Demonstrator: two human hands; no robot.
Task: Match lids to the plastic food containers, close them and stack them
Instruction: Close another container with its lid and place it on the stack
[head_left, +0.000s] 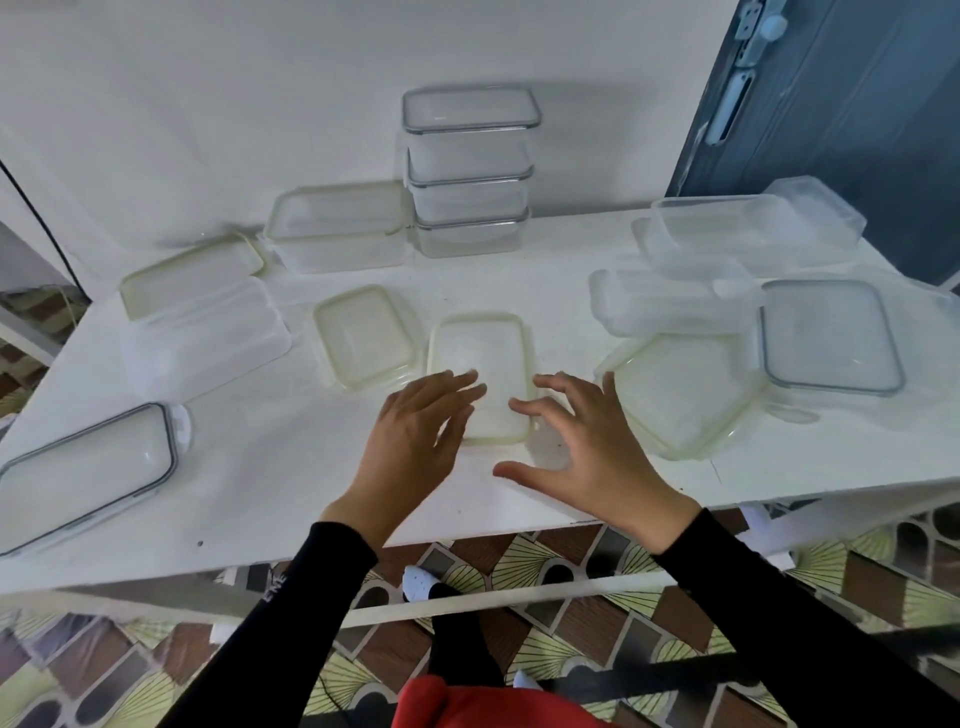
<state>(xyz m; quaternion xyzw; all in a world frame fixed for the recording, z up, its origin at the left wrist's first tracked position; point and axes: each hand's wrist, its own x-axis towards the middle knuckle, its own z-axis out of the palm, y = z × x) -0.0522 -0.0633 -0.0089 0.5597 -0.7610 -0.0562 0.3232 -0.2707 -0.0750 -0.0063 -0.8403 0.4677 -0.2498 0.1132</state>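
1. Head view: three closed containers (470, 171) stand stacked at the back of the surface (260, 493). Loose lids (363, 338) and open tubs (727, 234) lie around, so most work is left.
2. Your left hand (415, 431) and right hand (582, 441) flank the central yellow-rimmed lid (480, 364), fingers spread, each grip open and holding nothing.

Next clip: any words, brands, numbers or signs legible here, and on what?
White print on the left sleeve: a few letters, too blurred and tilted to read.
No legible text elsewhere: none on the yellow-rimmed lid at the centre, the stacked containers or the table.
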